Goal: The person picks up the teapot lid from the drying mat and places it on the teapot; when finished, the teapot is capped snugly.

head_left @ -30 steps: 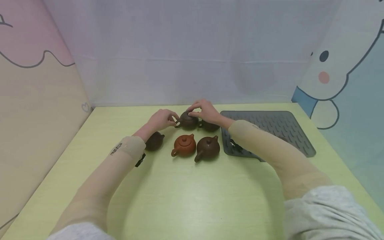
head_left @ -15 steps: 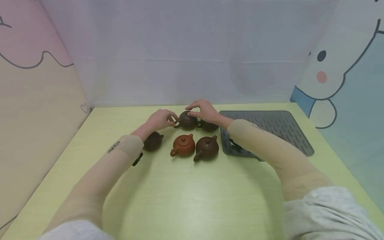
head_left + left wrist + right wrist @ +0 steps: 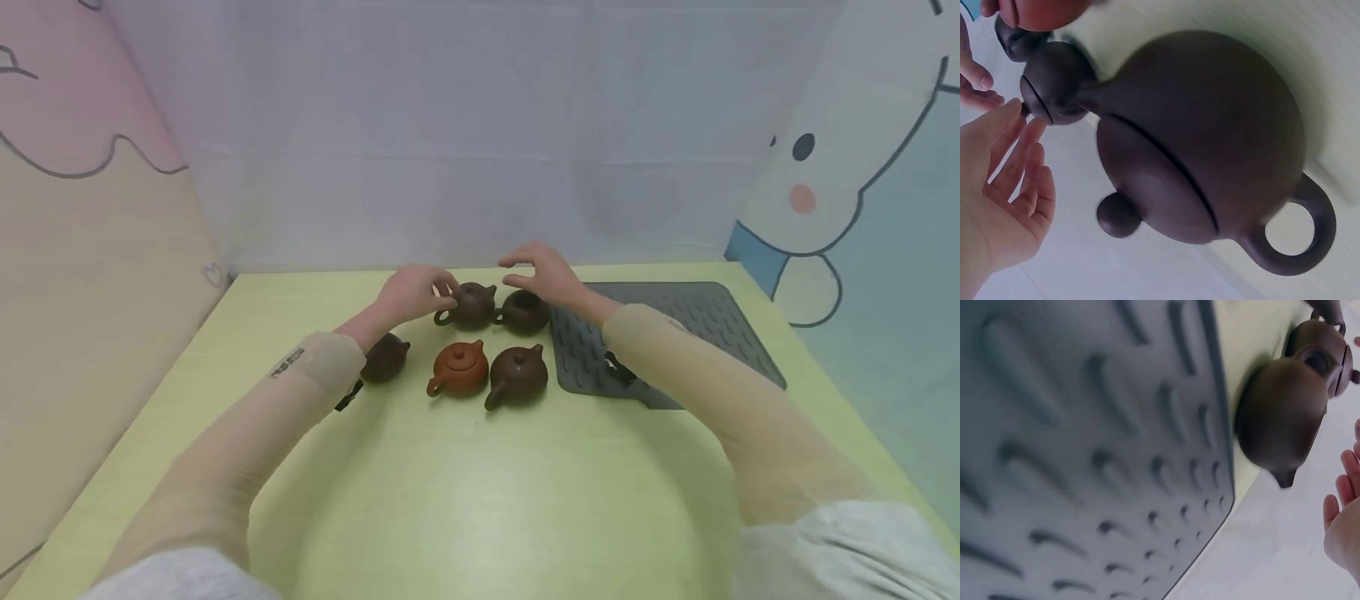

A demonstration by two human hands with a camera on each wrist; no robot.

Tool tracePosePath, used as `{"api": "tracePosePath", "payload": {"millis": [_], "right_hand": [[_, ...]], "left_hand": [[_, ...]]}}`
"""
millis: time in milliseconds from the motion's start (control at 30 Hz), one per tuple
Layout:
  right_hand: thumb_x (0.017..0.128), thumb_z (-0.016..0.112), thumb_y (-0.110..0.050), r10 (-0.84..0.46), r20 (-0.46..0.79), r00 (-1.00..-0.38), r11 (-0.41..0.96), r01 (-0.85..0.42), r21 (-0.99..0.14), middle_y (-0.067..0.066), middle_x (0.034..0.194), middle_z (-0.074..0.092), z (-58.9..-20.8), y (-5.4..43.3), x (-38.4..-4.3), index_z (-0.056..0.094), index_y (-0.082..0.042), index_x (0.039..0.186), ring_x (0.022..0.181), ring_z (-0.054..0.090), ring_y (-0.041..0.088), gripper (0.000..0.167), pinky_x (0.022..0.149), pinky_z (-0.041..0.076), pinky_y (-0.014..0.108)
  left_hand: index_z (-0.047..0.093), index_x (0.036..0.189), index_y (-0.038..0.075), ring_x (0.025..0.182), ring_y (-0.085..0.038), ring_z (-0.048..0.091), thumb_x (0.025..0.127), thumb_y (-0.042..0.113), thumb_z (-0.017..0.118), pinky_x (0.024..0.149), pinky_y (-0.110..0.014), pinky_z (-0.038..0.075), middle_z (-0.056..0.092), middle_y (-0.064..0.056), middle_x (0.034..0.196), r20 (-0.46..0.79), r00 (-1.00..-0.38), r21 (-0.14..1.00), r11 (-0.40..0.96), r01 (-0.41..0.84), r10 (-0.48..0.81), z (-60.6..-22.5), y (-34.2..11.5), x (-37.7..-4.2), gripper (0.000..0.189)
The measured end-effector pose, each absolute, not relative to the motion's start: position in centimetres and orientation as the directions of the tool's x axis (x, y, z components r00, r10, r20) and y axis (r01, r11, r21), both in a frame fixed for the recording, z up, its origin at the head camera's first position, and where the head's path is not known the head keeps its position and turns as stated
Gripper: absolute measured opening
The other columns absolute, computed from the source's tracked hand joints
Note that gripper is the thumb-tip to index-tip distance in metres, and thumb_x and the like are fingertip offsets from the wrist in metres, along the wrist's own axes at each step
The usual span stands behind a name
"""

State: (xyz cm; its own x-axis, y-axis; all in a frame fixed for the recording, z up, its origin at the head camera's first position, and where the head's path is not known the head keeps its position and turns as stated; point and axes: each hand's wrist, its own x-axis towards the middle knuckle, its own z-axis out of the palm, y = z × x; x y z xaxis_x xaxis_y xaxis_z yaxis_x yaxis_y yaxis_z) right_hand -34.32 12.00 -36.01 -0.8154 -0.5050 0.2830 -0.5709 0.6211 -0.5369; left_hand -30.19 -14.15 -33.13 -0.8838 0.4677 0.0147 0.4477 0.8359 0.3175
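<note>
A dark brown lidded teapot [image 3: 475,308] stands at the back of the table. My left hand [image 3: 415,293] is at its left side, thumb and fingers bent loosely; in the left wrist view the fingertips overlap its lid knob [image 3: 1025,109]. A second dark teapot [image 3: 523,313], its top opening uncovered, stands just right of it. Above that one hovers my right hand [image 3: 551,273], thumb and fingers spread apart with nothing between them. In the right wrist view, the uncovered teapot [image 3: 1285,415] lies left of the right hand's fingers [image 3: 1349,464].
In front stand a reddish-orange teapot [image 3: 459,371] and a larger dark one [image 3: 518,375]. Another dark lidded teapot [image 3: 386,358] sits beside my left wrist. A grey ridged mat [image 3: 660,292] lies at the right, partly under my right forearm. A pale curtain [image 3: 480,150] hangs behind.
My right hand has left the lidded teapot and moved right, over the uncovered one. My left hand has shifted from the handle toward the lid, slightly up and right.
</note>
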Motion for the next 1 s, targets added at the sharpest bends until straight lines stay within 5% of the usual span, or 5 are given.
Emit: {"api": "tracePosePath", "payload": {"millis": [533, 1000], "right_hand": [[0.095, 0.067, -0.024, -0.258, 0.306, -0.916, 0.655, -0.399, -0.642, 0.010, 0.137, 0.061, -35.8, 20.4, -31.7, 0.066, -0.013, 0.130, 0.133, 0.050, 0.029, 0.036, 0.111, 0.039, 0.051], [0.097, 0.063, -0.038, -0.093, 0.375, -0.922, 0.605, -0.351, -0.714, 0.010, 0.139, 0.060, -35.6, 25.8, -27.9, 0.064, -0.018, 0.133, 0.130, 0.051, 0.026, 0.041, 0.108, 0.040, 0.052]], "left_hand": [[0.071, 0.117, 0.017, 0.097, -0.017, 0.071, 0.091, 0.025, 0.071, 0.085, -0.038, 0.053, 0.076, 0.000, 0.104, 0.131, -0.866, 0.480, 0.734, 0.481, 0.482, -34.5, -10.1, -28.9, 0.027], [0.070, 0.121, 0.015, 0.095, -0.015, 0.072, 0.091, 0.026, 0.070, 0.080, -0.035, 0.056, 0.078, 0.001, 0.099, 0.069, -0.888, 0.411, 0.798, 0.441, 0.454, -36.0, -8.6, -28.8, 0.032]]}}
